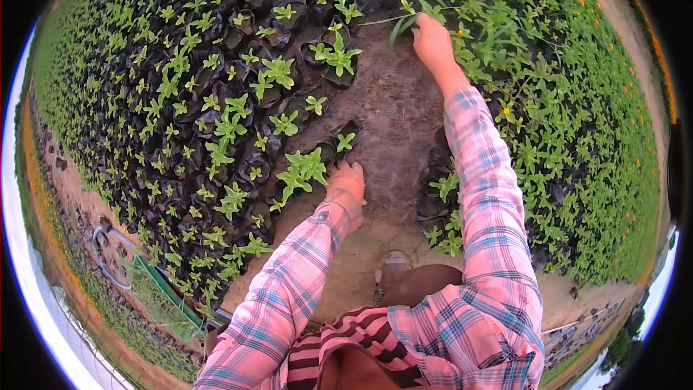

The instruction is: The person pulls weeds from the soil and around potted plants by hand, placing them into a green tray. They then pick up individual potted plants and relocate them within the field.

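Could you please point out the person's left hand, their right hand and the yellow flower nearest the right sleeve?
Left hand (346, 183): head view, back of the hand.
Right hand (434, 43): head view, back of the hand.
Yellow flower (507, 111): head view, middle of the bloom.

Site: outdoor plant nursery or growing field; dense rows of young green seedlings (231, 126) stood in black plastic grow bags (433, 198) on bare brown soil (393, 112); orange flowers (582, 2) dotted the right-hand bed, and pale sky showed at the view's edges
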`<action>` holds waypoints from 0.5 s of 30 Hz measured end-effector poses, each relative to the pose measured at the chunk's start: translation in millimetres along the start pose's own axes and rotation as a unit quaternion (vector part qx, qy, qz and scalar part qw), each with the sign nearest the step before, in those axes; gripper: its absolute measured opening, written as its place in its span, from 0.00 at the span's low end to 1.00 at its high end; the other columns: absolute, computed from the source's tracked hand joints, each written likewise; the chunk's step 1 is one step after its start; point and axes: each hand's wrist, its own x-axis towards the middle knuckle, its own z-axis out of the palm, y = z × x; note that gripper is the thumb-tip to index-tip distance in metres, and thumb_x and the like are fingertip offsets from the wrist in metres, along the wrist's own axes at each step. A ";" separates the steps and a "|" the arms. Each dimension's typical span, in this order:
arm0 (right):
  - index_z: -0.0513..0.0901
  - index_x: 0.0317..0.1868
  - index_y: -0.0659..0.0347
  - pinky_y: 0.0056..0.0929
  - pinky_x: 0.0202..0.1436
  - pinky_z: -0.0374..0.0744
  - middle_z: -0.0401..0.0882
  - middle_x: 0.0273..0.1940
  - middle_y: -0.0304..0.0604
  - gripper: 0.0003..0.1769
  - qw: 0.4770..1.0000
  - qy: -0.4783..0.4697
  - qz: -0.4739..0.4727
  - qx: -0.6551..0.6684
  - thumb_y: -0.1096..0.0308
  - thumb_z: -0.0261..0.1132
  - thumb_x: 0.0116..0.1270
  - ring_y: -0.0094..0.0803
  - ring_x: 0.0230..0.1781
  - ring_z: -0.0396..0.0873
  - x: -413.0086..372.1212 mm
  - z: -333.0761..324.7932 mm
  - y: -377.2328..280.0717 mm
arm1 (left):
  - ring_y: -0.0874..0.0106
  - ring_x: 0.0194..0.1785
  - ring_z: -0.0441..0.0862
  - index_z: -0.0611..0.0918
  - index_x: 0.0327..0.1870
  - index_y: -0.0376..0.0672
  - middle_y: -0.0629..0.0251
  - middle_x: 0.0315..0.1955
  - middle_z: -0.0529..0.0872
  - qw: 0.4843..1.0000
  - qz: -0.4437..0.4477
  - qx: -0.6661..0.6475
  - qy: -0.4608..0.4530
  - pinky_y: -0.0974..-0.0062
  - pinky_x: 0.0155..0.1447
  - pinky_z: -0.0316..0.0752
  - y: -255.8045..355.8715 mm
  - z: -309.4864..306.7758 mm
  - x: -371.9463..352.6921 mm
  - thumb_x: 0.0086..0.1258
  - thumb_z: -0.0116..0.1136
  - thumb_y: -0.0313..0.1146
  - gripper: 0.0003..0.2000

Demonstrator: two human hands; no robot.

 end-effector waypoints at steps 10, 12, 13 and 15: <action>0.76 0.39 0.59 0.39 0.40 0.78 0.77 0.33 0.48 0.09 0.970 -0.111 -0.212 -0.043 0.75 0.57 0.57 0.47 0.37 0.79 -21.6 -6.4 -43.3 | 0.54 0.58 0.69 0.70 0.52 0.47 0.55 0.53 0.69 1.000 -0.012 -0.009 -0.008 0.55 0.55 0.72 4.0 -0.7 0.3 0.40 0.78 0.45 0.37; 0.78 0.38 0.58 0.39 0.40 0.78 0.77 0.33 0.47 0.07 0.987 -0.049 -0.149 0.026 0.72 0.58 0.58 0.46 0.37 0.79 -6.8 -11.3 -51.4 | 0.53 0.60 0.67 0.70 0.53 0.47 0.55 0.55 0.67 0.999 -0.021 -0.011 -0.025 0.52 0.56 0.70 3.7 -1.1 2.4 0.40 0.78 0.45 0.37; 0.79 0.38 0.58 0.38 0.40 0.77 0.78 0.34 0.46 0.06 0.992 0.009 -0.083 0.092 0.69 0.59 0.60 0.45 0.36 0.79 0.9 -19.4 -59.5 | 0.53 0.60 0.67 0.70 0.53 0.47 0.55 0.55 0.67 0.999 -0.024 -0.012 -0.027 0.52 0.56 0.70 3.1 -1.5 0.9 0.40 0.78 0.45 0.37; 0.80 0.38 0.56 0.39 0.38 0.77 0.81 0.34 0.44 0.10 0.995 0.072 -0.045 0.058 0.61 0.59 0.63 0.42 0.35 0.80 31.3 -21.7 -68.5 | 0.57 0.58 0.70 0.69 0.53 0.46 0.57 0.53 0.68 1.000 -0.010 0.017 -0.013 0.58 0.54 0.73 4.0 -3.1 -1.9 0.41 0.77 0.48 0.38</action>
